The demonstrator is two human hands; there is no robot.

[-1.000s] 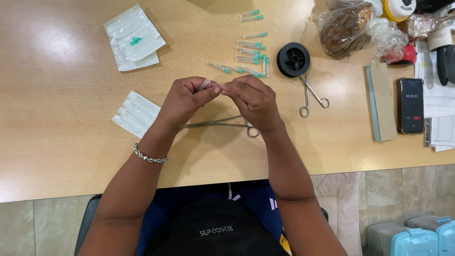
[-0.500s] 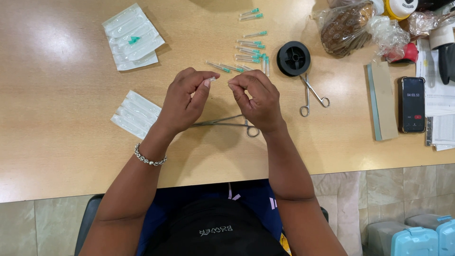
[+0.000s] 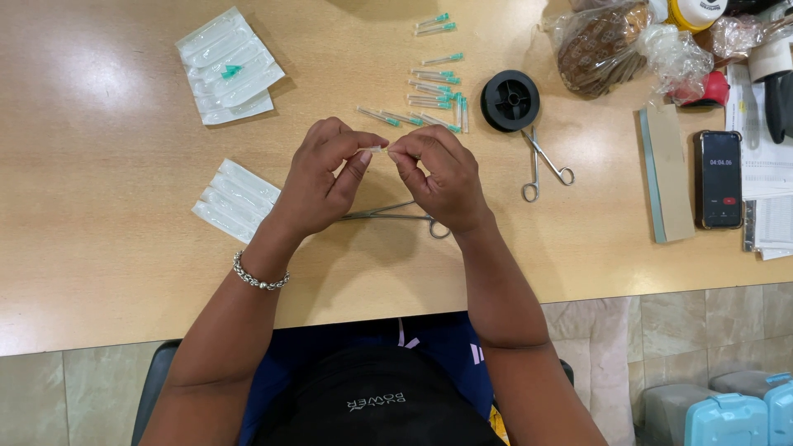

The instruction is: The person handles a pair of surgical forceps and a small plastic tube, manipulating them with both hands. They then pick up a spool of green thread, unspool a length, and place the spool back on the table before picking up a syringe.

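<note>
My left hand (image 3: 324, 182) and my right hand (image 3: 442, 177) meet above the wooden table (image 3: 107, 206), fingertips pinched on the two ends of one small clear capped needle (image 3: 378, 150). Beneath the hands lies a pair of thin metal forceps (image 3: 396, 216), its ring handle showing by my right wrist. A cluster of several capped needles with green hubs (image 3: 434, 91) lies just beyond my fingers. A silver bracelet (image 3: 258, 277) is on my left wrist.
Clear blister packs lie at the far left (image 3: 227, 66) and beside my left hand (image 3: 235, 201). A black thread spool (image 3: 510, 100), scissors (image 3: 541, 161), a flat block (image 3: 667, 173), a phone (image 3: 720, 178), papers and plastic bags (image 3: 611, 45) crowd the right side.
My hands drew slightly apart half a second ago and have closed together again on the needle, holding about the same spot above the forceps.
</note>
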